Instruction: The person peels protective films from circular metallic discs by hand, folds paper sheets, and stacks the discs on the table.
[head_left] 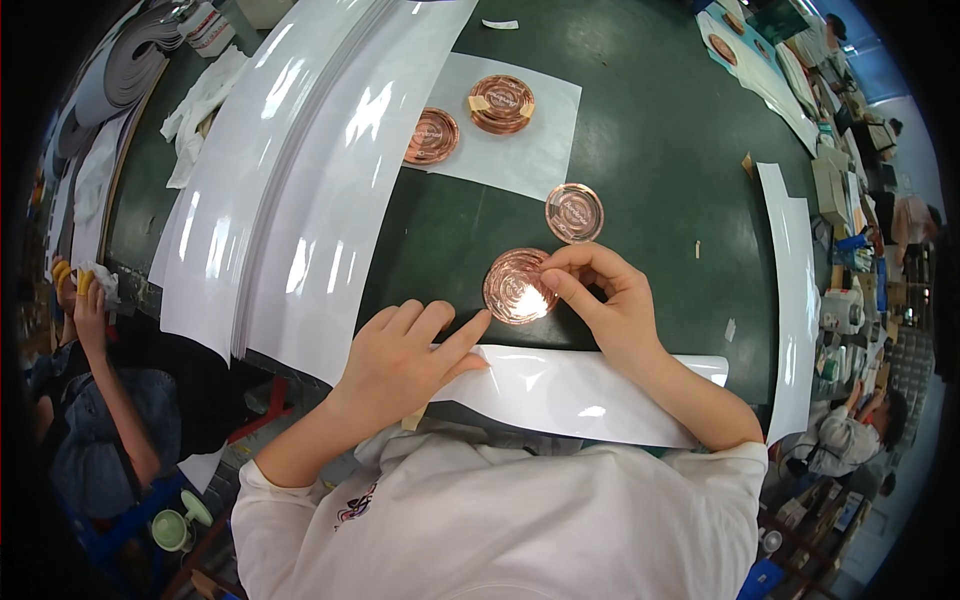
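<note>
A shiny copper-coloured round disc [515, 290], like a foil label with printing, lies on the dark green table in front of me. My right hand [610, 300] pinches its right edge between thumb and index finger. At the disc's lower left edge rests the outstretched index finger of my left hand [400, 350]; its thumb stands apart and it holds nothing. Just beyond my right hand lies a second round disc [575, 213], darker in the middle. Farther off, a stack of copper discs [501, 104] with a tan tape strip and another copper stack [432, 136] sit on a white sheet [548, 130].
Large glossy white sheets [330, 190] cover the table's left side. A curled white strip [560, 385] lies along the near edge under my forearms, and another strip [790, 300] along the right. At the far left another person's hand [90, 310] wears yellow finger covers.
</note>
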